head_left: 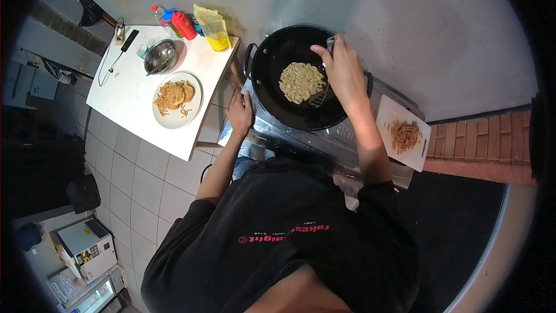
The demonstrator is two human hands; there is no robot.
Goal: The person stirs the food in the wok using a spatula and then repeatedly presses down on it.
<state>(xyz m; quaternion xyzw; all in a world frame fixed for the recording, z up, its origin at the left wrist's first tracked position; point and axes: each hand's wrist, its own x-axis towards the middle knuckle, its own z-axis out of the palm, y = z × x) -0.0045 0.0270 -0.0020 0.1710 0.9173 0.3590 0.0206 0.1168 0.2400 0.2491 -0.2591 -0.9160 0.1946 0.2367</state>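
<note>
My right hand (pixel 344 75) is closed around the handle of a slotted spatula (pixel 318 99). Its slotted head lies in a black wok (pixel 322 117), against the lower right edge of a round mass of pale food strips (pixel 297 83). The wok has two side handles and sits on a metal stove (pixel 262 126). Left of it, my left hand (pixel 240 115) lies with its fingers stretched on the stove's edge, holding nothing.
On the white table (pixel 124 113) at left are a plate (pixel 189 117) with brown strips and fried pieces, a metal bowl (pixel 161 57), a red bottle (pixel 184 25) and a yellow pouch (pixel 215 30). A white cutting board (pixel 389 110) with brown strips (pixel 405 136) lies right of the wok.
</note>
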